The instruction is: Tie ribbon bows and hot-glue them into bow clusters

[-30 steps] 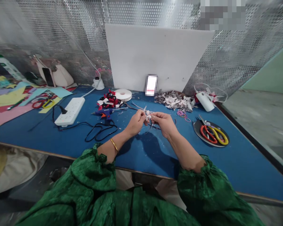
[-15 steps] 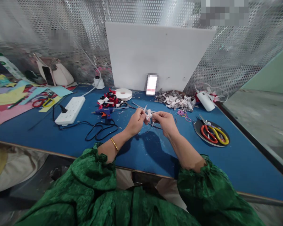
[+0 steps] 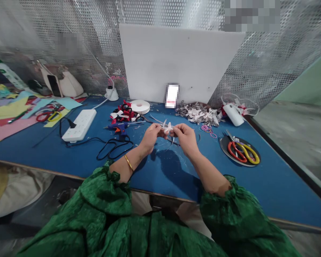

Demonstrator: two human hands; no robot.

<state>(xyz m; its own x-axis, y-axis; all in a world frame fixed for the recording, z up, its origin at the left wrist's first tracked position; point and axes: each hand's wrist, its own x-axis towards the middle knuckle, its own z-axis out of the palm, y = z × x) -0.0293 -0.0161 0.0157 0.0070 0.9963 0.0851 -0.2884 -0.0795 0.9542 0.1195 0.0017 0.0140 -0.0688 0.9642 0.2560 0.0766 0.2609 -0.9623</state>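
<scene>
Between my two hands, above the blue table, is a small white ribbon bow with loose strands sticking out. My left hand pinches its left side between thumb and fingers. On the other side, my right hand has its fingertips closed on the bow's right end. A thin pale strip hangs down below the bow. Dark and light strips lie on the table behind and under my hands, partly hidden by them. The fine detail of the bow is too small to make out.
A glue gun with a black cord lies left, near a power strip, a ribbon roll and finished bows. Ribbon pieces are heaped at back right, near elastic bands. Scissors rest on a round dish.
My hands have moved slightly apart, and the white ribbon between them looks more stretched and looped. The things on the table have stayed in place.
</scene>
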